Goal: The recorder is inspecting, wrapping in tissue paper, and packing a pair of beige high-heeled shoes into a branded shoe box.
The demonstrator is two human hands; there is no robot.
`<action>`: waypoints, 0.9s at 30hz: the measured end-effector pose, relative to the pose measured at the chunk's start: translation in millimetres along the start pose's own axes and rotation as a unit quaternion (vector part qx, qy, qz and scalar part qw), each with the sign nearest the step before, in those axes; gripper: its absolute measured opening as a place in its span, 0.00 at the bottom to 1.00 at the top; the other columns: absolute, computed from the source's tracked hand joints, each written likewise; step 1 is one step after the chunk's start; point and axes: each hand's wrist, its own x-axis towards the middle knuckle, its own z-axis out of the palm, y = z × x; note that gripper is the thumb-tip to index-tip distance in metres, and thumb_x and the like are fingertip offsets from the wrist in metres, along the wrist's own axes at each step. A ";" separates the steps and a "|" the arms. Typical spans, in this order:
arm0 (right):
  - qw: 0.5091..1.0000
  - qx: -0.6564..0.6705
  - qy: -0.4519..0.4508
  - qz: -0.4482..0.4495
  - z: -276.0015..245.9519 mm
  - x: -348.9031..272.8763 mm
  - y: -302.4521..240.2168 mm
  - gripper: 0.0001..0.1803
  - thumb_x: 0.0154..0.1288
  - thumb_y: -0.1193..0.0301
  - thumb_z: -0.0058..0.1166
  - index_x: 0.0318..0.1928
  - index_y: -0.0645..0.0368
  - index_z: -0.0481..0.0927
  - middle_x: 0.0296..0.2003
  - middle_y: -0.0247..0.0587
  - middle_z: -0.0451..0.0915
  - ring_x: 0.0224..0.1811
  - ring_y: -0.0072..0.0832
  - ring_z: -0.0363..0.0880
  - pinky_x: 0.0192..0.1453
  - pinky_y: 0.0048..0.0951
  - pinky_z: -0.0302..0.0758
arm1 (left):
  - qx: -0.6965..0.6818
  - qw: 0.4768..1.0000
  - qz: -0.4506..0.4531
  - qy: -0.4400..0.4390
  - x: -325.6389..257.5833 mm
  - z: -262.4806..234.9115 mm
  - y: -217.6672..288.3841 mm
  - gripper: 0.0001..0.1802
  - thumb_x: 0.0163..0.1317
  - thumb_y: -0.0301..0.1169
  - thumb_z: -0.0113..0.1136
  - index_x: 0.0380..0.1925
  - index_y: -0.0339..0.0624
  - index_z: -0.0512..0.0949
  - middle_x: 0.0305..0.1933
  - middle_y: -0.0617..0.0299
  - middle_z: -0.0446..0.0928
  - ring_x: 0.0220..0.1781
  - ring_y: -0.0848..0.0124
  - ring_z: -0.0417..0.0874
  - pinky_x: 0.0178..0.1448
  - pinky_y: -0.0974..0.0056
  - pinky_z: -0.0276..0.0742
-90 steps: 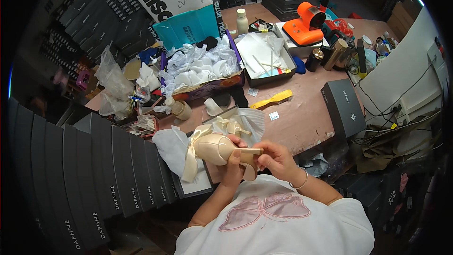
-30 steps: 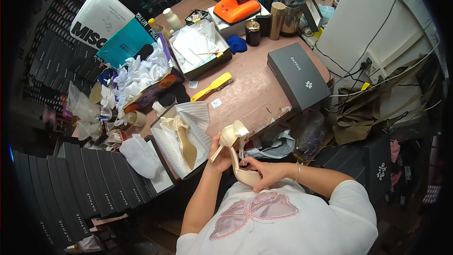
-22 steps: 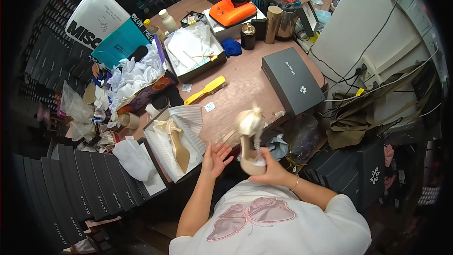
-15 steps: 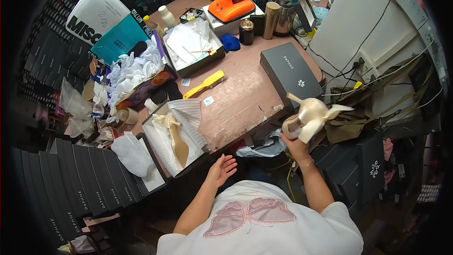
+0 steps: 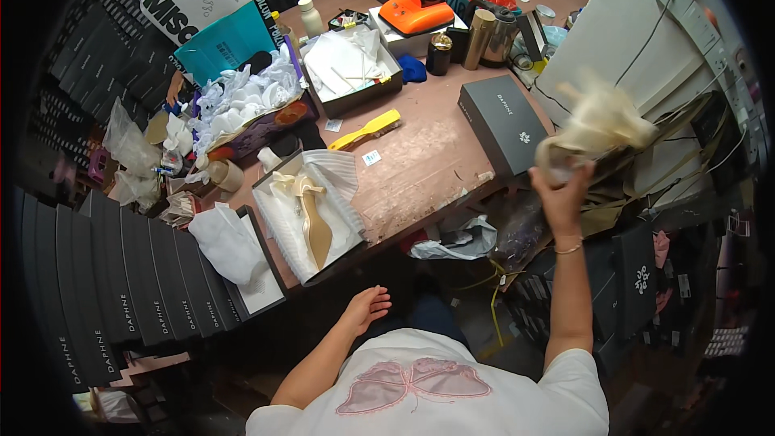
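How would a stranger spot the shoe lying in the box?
Find the pinkish table. At its near edge, toward the left, an open box lined with white wrapping holds the beige high-heeled shoe. Unlike the blurred pale shoe held in the right hand, it lies boxed, tan sole showing.

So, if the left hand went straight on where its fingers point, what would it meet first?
The left hand would probably meet the pale plastic bag below the table; depth is unclear.

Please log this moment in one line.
Left hand: empty | Right hand: raised, holding cream shoe | Open box: second shoe inside
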 end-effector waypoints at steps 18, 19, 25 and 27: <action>0.766 0.402 -0.445 0.231 89.5 -149.3 -119.2 0.36 0.45 0.69 0.69 0.52 0.60 0.61 0.48 0.48 0.69 0.53 0.38 0.71 0.58 0.35 0.68 | 0.256 0.870 0.418 0.045 -67.6 28.2 70.3 0.27 0.65 0.39 0.58 0.62 0.43 0.67 0.64 0.54 0.65 0.66 0.64 0.66 0.66 0.60 0.63; 0.768 0.405 -0.468 0.165 79.6 -148.3 -142.2 0.39 0.46 0.69 0.69 0.56 0.61 0.59 0.51 0.49 0.68 0.55 0.36 0.70 0.59 0.34 0.67 | 0.255 0.849 0.462 0.031 -63.6 29.0 77.5 0.31 0.65 0.39 0.57 0.66 0.44 0.62 0.67 0.52 0.62 0.68 0.64 0.63 0.68 0.58 0.60; 0.710 0.377 -0.591 -0.065 64.3 -120.3 -216.0 0.53 0.53 0.60 0.69 0.69 0.65 0.47 0.62 0.57 0.63 0.51 0.41 0.76 0.47 0.33 0.80 | -0.171 0.914 0.345 -0.130 -43.1 -3.8 109.8 0.24 0.72 0.36 0.44 0.65 0.42 0.61 0.50 0.55 0.77 0.47 0.66 0.82 0.50 0.60 0.81; 0.734 0.322 -0.585 -0.124 51.0 -83.2 -227.9 0.48 0.54 0.58 0.68 0.68 0.63 0.54 0.64 0.56 0.63 0.43 0.43 0.81 0.44 0.33 0.81 | -0.189 0.919 0.324 -0.121 -39.4 -22.7 115.2 0.25 0.72 0.36 0.45 0.66 0.42 0.61 0.50 0.55 0.77 0.47 0.65 0.82 0.50 0.59 0.81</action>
